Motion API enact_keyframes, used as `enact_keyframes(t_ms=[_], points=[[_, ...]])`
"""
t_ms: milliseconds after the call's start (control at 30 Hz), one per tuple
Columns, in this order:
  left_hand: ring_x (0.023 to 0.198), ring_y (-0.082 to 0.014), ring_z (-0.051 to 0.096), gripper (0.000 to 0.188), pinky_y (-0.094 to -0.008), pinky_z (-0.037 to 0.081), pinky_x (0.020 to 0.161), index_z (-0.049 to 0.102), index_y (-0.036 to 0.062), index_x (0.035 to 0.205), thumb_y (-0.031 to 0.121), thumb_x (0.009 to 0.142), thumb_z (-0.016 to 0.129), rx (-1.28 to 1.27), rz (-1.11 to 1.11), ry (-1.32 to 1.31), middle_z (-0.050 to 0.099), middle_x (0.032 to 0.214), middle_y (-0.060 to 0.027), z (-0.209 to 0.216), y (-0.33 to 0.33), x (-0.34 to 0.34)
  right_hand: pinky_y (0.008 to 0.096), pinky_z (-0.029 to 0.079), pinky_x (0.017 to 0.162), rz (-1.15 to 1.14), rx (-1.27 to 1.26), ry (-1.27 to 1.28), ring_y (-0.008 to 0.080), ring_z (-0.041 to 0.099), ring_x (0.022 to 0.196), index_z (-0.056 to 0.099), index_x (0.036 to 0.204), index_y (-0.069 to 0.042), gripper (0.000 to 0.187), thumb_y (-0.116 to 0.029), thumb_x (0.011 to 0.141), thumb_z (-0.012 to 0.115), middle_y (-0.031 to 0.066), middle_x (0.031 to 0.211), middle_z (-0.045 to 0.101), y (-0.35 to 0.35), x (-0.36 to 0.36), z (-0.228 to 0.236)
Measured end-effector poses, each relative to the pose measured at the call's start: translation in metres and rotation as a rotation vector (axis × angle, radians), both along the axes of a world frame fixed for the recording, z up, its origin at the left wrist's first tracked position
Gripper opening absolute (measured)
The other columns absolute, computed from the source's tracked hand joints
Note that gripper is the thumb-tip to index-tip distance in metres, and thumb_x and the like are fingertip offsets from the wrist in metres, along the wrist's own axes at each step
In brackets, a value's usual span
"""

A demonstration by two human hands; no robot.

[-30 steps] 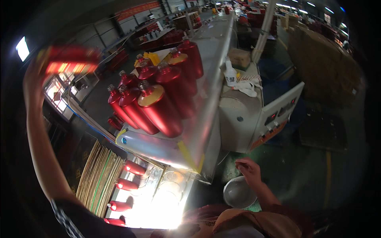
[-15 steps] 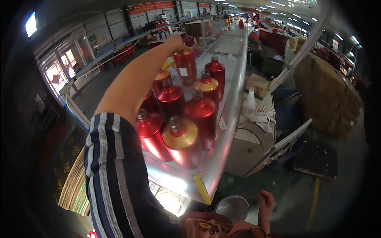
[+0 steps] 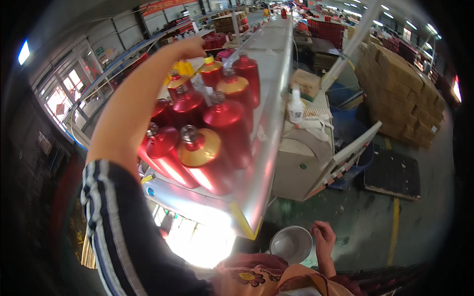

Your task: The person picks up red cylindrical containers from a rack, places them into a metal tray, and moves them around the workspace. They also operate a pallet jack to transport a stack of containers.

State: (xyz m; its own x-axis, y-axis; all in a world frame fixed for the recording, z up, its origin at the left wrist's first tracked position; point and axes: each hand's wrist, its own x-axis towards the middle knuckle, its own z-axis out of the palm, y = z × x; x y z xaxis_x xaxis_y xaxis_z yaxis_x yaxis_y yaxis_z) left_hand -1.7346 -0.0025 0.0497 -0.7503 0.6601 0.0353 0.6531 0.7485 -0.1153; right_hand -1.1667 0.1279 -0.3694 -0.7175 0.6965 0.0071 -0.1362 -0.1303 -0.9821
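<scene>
My left arm reaches across a group of red metallic bottles [image 3: 224,116], some with gold shoulders, on the bench. My left hand [image 3: 190,48] is above the far left bottles, close to a gold-shouldered bottle [image 3: 211,74] with a yellow cap. Its fingers are turned away and blurred, so what they hold is hidden. Yellow pieces [image 3: 183,68] lie just below that hand. The bottles nearest me have bare threaded necks. My right hand [image 3: 323,237] hangs low, beside a metal bucket [image 3: 292,244], its fingers curled in with nothing visible in them.
The long bench [image 3: 274,54] runs away from me, yellow tape [image 3: 243,222] on its near corner. At its right stand a white bottle [image 3: 296,107], a cloth [image 3: 316,129] and a small carton [image 3: 306,84]. Stacked cartons [image 3: 400,93] are farther right.
My left hand has come off the bottle it gripped and moved left. A bottle now stands there with a yellow cap showing. The view has shifted, and my right hand stays low by the bucket.
</scene>
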Motion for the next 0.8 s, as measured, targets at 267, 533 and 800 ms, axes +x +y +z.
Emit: enact_keyframes(t_ms=[267,533,800], points=[[0.117,-0.0207,0.060,0.047,-0.0352,0.050,0.089,0.059,0.0121,0.132,0.033,0.091,0.065,0.759,-0.483,0.335,0.061,0.131,-0.0100,0.083,-0.029,0.223,0.0256,0.049,0.081,0.088,0.003,0.067,0.0117,0.060,0.093,0.068,0.110,-0.002,0.019,0.001,0.093,0.062,0.0038,0.102,0.061,-0.007,0.021,-0.003],[0.125,-0.0245,0.056,0.041,-0.0388,0.045,0.103,0.061,0.0058,0.127,0.033,0.098,0.058,0.710,-0.944,0.288,0.058,0.135,-0.0140,0.018,-0.086,0.456,0.0274,0.050,0.084,-0.255,0.255,-0.005,0.0145,0.062,0.097,0.068,0.107,0.001,0.018,0.005,0.092,0.060,0.0062,0.102,0.061,-0.098,0.133,0.016],[0.120,-0.0216,0.059,0.031,-0.0272,0.051,0.089,0.064,0.0036,0.121,0.008,0.090,0.061,0.680,-1.332,-0.217,0.061,0.132,-0.0126,-0.032,-0.097,0.555,0.0344,0.049,0.082,-0.796,0.965,-0.365,0.0232,0.062,0.095,0.067,0.108,-0.002,0.025,0.007,0.087,0.058,0.0113,0.103,0.063,-0.190,0.343,0.097]])
